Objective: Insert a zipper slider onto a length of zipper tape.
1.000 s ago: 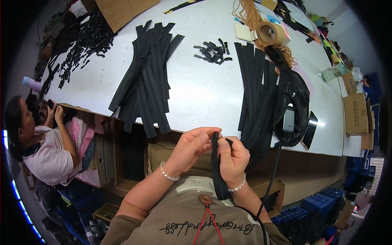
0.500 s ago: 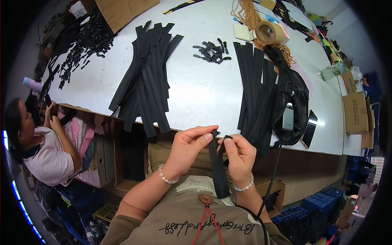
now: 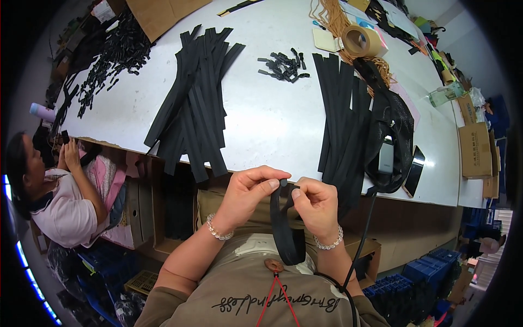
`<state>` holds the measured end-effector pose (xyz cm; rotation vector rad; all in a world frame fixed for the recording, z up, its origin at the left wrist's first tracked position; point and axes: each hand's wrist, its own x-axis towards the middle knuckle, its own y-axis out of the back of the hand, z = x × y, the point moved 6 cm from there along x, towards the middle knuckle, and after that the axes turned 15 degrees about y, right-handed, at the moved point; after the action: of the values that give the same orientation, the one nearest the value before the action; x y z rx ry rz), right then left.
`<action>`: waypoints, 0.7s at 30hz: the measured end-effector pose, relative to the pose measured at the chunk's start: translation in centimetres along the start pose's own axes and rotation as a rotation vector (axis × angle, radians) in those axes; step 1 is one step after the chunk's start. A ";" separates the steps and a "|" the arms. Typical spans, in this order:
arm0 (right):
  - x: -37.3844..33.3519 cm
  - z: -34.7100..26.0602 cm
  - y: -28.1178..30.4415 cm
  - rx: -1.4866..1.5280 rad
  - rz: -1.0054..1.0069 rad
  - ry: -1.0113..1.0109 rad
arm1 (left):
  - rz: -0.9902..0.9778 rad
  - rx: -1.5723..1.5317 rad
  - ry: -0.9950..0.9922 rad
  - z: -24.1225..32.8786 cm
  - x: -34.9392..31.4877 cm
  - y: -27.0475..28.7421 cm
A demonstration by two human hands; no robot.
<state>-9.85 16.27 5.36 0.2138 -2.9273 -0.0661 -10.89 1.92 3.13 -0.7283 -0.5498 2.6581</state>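
Note:
Above my lap, just off the near table edge, my left hand [image 3: 253, 192] and my right hand [image 3: 315, 204] pinch the two ends of one black zipper strip [image 3: 284, 240]. Its middle hangs down in a loop in front of my shirt. Small details at the pinched ends are hidden by my fingertips. On the table to the left lies a crossed pile of black zipper strips [image 3: 201, 103]. More black strips [image 3: 340, 117] lie to the right, some hanging over the edge. Between the piles sits a small heap of black zipper pulls [image 3: 284, 66].
At the right are a black mesh bag [image 3: 400, 120] with a grey device [image 3: 385, 158], a phone [image 3: 415, 170], a tape roll [image 3: 360, 42] and brown cord [image 3: 327, 16]. Far left lies a larger heap of black pulls [image 3: 122, 46]. Another person [image 3: 65, 201] sits at the left.
The ends in my hands have come together, and the strip has gone from hanging fairly straight to a wider loop. My right hand has turned inward. The other person's hands have risen.

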 end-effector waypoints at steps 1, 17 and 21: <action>0.1 -0.1 -0.1 -0.020 -0.007 -0.003 | 0.001 -0.001 0.001 0.1 0.0 0.0; 0.5 -1.2 -0.4 -0.114 -0.083 0.083 | 0.030 0.317 -0.208 0.9 -0.8 -0.5; 0.4 -1.3 -0.3 -0.127 -0.095 0.107 | 0.041 0.313 -0.149 1.1 -1.0 -0.7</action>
<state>-9.95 15.83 6.68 0.3257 -2.7932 -0.2458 -10.48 1.80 4.70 -0.4576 -0.1473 2.7610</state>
